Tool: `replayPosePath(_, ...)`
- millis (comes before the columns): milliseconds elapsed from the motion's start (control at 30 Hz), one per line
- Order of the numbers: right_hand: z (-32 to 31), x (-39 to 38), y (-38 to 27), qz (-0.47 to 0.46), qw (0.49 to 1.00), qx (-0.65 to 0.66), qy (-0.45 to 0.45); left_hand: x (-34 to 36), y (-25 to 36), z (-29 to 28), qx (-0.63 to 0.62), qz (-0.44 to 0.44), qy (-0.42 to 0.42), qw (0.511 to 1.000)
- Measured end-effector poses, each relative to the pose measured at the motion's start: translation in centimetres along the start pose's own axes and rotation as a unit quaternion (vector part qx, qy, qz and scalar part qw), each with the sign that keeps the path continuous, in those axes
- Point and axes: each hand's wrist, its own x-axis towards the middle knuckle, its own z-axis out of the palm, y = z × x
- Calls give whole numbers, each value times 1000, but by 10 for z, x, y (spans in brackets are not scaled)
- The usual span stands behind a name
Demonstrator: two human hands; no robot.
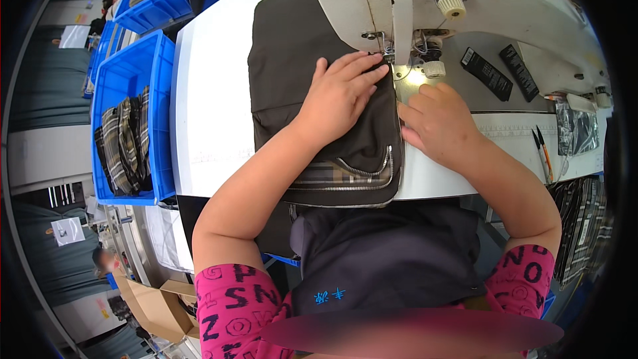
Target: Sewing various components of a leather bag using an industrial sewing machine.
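Observation:
A dark brown fabric piece (286, 60) lies on the white sewing table, its right edge under the needle area of a white sewing machine (352, 0). Near its front edge an open metal zipper (362, 188) curves round the corner, with plaid cloth showing inside. My left hand (339, 96) rests flat on the fabric, fingers stretched toward the presser foot (389, 57). At the right edge of the piece, my right hand (438, 123) has its fingers curled, thumb and forefinger pinching that edge just in front of the needle. The fingertips partly hide the seam.
Left of the table stands a blue bin (165, 126) holding folded plaid cloth (123, 146); another blue bin (149, 16) is behind it. Black printed tags (486, 74), a clear plastic bag (577, 129) and pens (545, 153) lie right. Plaid pieces (581, 226) hang at lower right.

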Motion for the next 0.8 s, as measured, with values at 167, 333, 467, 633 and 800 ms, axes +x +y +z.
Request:
replayPosePath(167,4,-2,4,-7,1000,-10,18,0,1,-3,15,29,6,999)
replayPosePath(333,5,-6,5,-28,999,1,16,-9,22,-9,-80,-67,-44,994)
replayPosePath(467,0,-5,3,-24,1000,9,4,-11,34,-13,-76,-72,3,995)
replayPosePath(633,2,-5,-1,-14,1000,-2,-1,-6,29,-14,-24,-23,-32,999)
replayPosePath(800,1,-7,-1,-11,1000,-2,13,0,31,-17,-7,11,-16,1000)
